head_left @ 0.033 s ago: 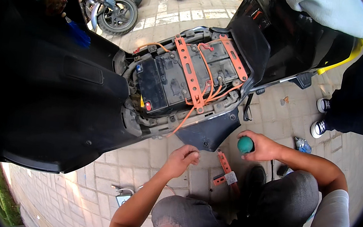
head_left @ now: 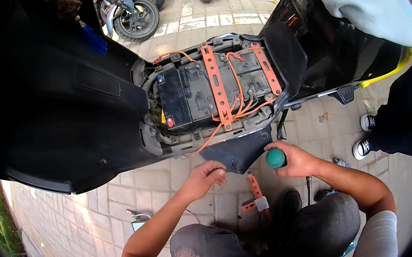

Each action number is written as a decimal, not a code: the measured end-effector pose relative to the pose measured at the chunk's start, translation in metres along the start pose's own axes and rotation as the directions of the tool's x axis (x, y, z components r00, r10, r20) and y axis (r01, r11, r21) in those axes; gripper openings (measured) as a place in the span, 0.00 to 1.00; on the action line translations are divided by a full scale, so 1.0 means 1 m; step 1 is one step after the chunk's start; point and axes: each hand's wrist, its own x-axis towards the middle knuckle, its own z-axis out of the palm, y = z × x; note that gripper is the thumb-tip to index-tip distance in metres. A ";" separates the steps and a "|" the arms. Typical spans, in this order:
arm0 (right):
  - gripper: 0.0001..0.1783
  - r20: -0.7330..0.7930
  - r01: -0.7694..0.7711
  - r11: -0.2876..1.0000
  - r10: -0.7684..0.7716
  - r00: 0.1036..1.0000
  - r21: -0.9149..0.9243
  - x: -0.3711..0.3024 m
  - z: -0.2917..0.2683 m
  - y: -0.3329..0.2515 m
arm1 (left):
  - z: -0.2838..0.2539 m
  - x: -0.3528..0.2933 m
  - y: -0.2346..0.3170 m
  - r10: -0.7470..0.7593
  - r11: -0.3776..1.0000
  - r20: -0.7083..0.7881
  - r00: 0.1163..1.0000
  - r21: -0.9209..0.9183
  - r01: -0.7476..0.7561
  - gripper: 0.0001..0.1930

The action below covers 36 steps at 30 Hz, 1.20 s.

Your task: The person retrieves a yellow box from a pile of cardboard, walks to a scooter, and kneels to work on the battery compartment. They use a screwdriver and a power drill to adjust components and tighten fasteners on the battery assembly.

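My right hand (head_left: pixel 297 161) is wrapped round a green round-ended thing (head_left: pixel 275 158), seen end-on, so its kind and lower part stay hidden. To the left, my left hand (head_left: pixel 205 179) has its thumb and fingers pinched together. Whatever is between those fingertips is too small to make out. Both hands are beside a dark plastic side panel (head_left: pixel 239 150) of a scooter. In the open seat bay above them lie black batteries (head_left: pixel 197 91) under an orange perforated bracket (head_left: pixel 217 86), with orange cables (head_left: pixel 241 99) running across.
Orange perforated metal pieces (head_left: pixel 255 186) lie on the paving between my hands and knees. A rod-like tool (head_left: pixel 309 190) is by my right knee. At the right stands another person in dark trousers (head_left: pixel 402 124). Parked motorcycles (head_left: pixel 134 19) are at the far left.
My right hand has shifted slightly left and up with the green round-ended thing in it. The left hand has barely moved and stays pinched.
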 end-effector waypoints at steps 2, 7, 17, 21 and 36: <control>0.31 -0.055 0.270 0.958 -0.265 0.963 0.096 0.048 -0.027 -0.055 | -0.007 0.003 0.057 0.077 0.980 -0.101 0.992 -0.176 -0.094 0.08; 0.19 -0.282 0.594 0.706 -0.522 0.805 0.387 0.170 -0.083 -0.193 | -0.041 0.058 0.160 0.291 0.794 -0.422 0.859 -0.394 -0.462 0.08; 0.17 -0.462 0.608 0.349 -0.418 0.782 0.713 0.215 -0.063 -0.183 | -0.046 0.069 0.165 0.200 0.485 -0.507 0.839 -0.692 -0.534 0.12; 0.18 -0.450 0.597 0.405 -0.403 0.797 0.693 0.205 -0.057 -0.190 | -0.042 0.065 0.167 0.198 0.481 -0.507 0.839 -0.695 -0.534 0.13; 0.11 -0.218 0.582 0.521 -0.600 0.770 0.625 0.215 -0.057 -0.175 | -0.019 0.074 0.188 0.116 0.519 -0.573 0.811 -0.661 -0.542 0.13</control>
